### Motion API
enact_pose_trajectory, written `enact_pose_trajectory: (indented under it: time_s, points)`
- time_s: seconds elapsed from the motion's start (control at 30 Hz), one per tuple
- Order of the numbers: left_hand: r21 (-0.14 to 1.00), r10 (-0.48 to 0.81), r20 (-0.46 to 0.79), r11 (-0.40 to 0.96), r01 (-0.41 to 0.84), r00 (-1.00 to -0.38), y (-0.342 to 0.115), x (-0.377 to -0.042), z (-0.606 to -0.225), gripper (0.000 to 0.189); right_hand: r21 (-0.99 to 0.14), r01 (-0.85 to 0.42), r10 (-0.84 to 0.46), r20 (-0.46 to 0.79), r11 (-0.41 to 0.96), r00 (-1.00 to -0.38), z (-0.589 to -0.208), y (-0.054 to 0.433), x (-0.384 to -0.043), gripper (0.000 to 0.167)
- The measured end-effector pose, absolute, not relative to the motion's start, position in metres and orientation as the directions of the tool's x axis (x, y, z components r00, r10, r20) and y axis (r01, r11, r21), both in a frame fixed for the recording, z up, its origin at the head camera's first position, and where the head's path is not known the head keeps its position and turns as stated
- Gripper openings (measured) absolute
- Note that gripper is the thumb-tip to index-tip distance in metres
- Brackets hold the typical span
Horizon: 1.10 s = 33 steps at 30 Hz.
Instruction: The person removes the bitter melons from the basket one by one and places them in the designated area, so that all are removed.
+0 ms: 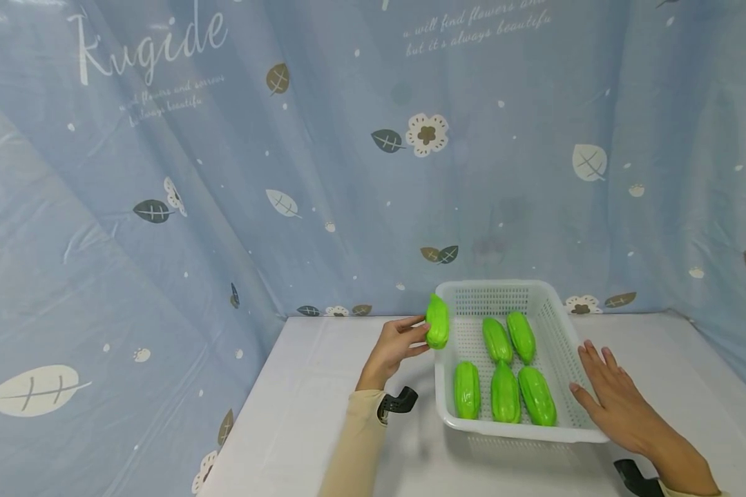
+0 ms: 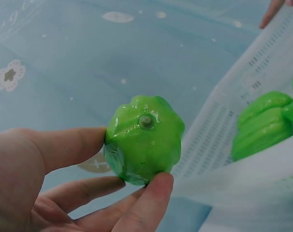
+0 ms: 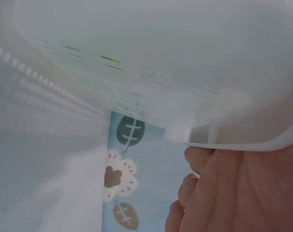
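In the head view my left hand (image 1: 398,347) pinches a glossy, ribbed green gourd (image 1: 437,322) between thumb and fingers, at the left rim of a white plastic basket (image 1: 522,433). The left wrist view shows the held gourd (image 2: 145,140) end-on, its small stem nub facing the camera. Several more such gourds lie in the basket, the near left one (image 1: 467,391) apart from the others. My right hand (image 1: 622,404) lies along the basket's right side with its fingers extended. In the right wrist view that hand (image 3: 233,188) touches the basket rim (image 3: 262,146), and the thumb is partly hidden.
The basket stands on a white tabletop (image 1: 323,386). Behind and to the left hangs a blue curtain (image 1: 348,172) printed with leaves and flowers. Black camera mounts sit on the left wrist (image 1: 400,400) and right wrist (image 1: 637,478).
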State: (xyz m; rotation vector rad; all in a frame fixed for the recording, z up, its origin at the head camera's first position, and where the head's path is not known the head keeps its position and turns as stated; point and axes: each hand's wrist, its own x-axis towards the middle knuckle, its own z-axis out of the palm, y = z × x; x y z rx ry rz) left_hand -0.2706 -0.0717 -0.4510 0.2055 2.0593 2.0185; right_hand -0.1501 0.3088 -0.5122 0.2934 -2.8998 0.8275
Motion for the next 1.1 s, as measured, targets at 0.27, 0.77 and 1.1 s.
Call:
enact_pose_trajectory:
  time_s: [0.27, 0.77, 1.1]
  points:
    - [0.997, 0.261, -0.073, 0.027, -0.069, -0.962, -0.087, -0.272, -0.453, 0.050, -0.523, -0.211, -0.150, 0.157, 0.826, -0.976, -0.512, 0.309, -0.151, 0.081]
    - [0.996, 0.211, -0.084, 0.049, -0.076, -0.974, -0.110, -0.275, -0.461, 0.052, -0.530, -0.208, -0.148, 0.154, 0.822, -0.977, -0.512, 0.309, -0.151, 0.083]
    - [0.994, 0.183, -0.106, 0.048, -0.098, -0.977, -0.117, -0.278, -0.469, 0.050, -0.525, -0.219, -0.153, 0.167, 0.822, -0.974, -0.513, 0.310, -0.152, 0.082]
